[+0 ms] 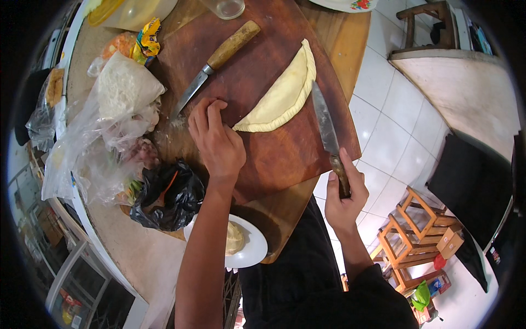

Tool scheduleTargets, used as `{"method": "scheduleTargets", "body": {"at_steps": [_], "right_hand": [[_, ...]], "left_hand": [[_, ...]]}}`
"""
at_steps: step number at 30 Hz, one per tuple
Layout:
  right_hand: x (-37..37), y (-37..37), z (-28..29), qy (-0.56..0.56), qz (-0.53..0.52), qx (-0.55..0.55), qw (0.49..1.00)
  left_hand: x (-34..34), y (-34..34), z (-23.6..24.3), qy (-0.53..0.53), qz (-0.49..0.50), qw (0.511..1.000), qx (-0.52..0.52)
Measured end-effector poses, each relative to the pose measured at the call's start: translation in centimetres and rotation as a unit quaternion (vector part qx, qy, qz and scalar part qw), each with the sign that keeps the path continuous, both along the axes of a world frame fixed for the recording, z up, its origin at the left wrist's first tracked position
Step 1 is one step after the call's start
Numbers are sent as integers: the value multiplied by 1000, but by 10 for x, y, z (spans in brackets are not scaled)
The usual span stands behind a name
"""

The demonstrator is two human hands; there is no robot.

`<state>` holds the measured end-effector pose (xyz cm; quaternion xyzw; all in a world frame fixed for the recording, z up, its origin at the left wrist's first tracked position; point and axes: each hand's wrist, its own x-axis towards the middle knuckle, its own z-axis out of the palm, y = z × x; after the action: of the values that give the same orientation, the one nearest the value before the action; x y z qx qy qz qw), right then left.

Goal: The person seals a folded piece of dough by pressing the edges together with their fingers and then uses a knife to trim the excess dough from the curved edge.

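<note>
On the reddish-brown wooden board (274, 159) lies a half-moon of pale filled dough, a turnover (282, 96), with a crimped curved edge. My right hand (346, 200) is wrapped round the dark handle of a knife (327, 126). Its blade points away from me, and the tip is at the turnover's crimped edge. My left hand (216, 140) rests on the board left of the turnover, fingers loosely bent and slightly apart, with nothing visible in them; its thumb is hidden. Beyond it lies a second knife (219, 57) with a wooden handle, its tip close to my left fingers.
Left of the board are a clear plastic bag of white flour-like stuff (123, 90), a yellow packet (147, 41) and a black plastic bag (170, 200). A white plate (255, 247) with a dough ball stands near my left forearm. A glass (227, 7) is at the far edge. Wooden stools (411, 241) stand at right.
</note>
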<state>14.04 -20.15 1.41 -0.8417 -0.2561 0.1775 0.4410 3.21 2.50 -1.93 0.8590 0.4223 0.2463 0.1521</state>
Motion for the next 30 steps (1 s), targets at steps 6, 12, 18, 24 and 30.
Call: {"method": "scheduleTargets", "body": {"at_steps": [6,12,18,24,30], "right_hand": [[-6,0,0,-23,8,-7,1000],[-18,-1,0,-43,23,-10,999],[-34,3,4,-17,-1,-21,1000],[-51,1,0,-4,-34,6,999],[-60,3,-1,-28,16,-20,999]], "left_hand": [[-2,1,-1,-4,0,1000,-8],[-1,0,1,3,-5,1000,-8],[-2,2,0,-9,-16,1000,-5],[1,1,-1,-14,-12,1000,-9],[-1,2,-4,-20,-7,1000,-14]]}}
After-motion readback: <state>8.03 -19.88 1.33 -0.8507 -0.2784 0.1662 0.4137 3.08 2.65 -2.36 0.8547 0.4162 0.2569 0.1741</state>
